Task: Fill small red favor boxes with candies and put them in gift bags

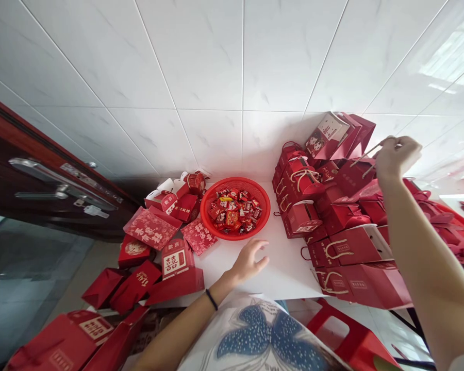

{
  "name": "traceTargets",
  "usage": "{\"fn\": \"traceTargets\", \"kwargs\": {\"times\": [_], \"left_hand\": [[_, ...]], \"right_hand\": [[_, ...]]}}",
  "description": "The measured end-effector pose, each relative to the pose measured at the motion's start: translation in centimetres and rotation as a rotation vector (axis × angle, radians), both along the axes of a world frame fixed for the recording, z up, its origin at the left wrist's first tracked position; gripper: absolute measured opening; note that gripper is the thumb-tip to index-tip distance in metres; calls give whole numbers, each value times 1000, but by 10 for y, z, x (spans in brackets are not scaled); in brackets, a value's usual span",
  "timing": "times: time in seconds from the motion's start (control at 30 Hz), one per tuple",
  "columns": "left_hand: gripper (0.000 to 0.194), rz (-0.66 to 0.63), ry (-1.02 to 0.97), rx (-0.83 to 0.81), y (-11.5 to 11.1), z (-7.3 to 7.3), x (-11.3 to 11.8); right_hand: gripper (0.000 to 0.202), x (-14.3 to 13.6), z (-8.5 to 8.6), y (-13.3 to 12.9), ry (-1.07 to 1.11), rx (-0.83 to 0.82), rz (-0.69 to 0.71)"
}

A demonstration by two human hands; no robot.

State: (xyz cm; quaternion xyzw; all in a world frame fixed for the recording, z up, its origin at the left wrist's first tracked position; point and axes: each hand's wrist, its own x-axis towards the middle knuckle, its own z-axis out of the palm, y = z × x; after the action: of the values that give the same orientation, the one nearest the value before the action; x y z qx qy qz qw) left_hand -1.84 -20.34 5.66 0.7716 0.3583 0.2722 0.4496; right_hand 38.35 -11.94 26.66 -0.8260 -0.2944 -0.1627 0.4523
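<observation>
My right hand is raised at the right, its fingers closed round the cord handle of a red gift bag among the stacked red bags and boxes. Over the white table my left hand hovers with fingers apart and curved, holding nothing. Just beyond it stands a red plastic basket with many small wrapped candies inside. Red gift boxes with cord handles lie to the right of the basket. Whether the held bag is lifted off the pile I cannot tell.
Opened red boxes and flat red packets crowd the table's left side. A dark door with a metal handle is at the far left. Under the front edge is a red stool. A tiled wall rises behind.
</observation>
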Motion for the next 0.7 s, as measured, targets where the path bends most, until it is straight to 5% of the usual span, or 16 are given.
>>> {"fn": "traceTargets", "kwargs": {"times": [0.1,0.23,0.43,0.53,0.7], "left_hand": [[34,-172,-16,133,13,27,39],[37,-369,-36,319,36,69,125],[50,-383,128,508,63,103,249],[53,-344,220,579,73,105,277],[36,-373,363,683,85,106,290]], "right_hand": [[25,-11,24,-8,78,111,-49],[33,-18,44,-21,106,198,-34],[38,-23,50,-35,123,266,-38],[37,-20,48,-39,166,277,-30],[34,-11,41,-43,177,296,1]]}}
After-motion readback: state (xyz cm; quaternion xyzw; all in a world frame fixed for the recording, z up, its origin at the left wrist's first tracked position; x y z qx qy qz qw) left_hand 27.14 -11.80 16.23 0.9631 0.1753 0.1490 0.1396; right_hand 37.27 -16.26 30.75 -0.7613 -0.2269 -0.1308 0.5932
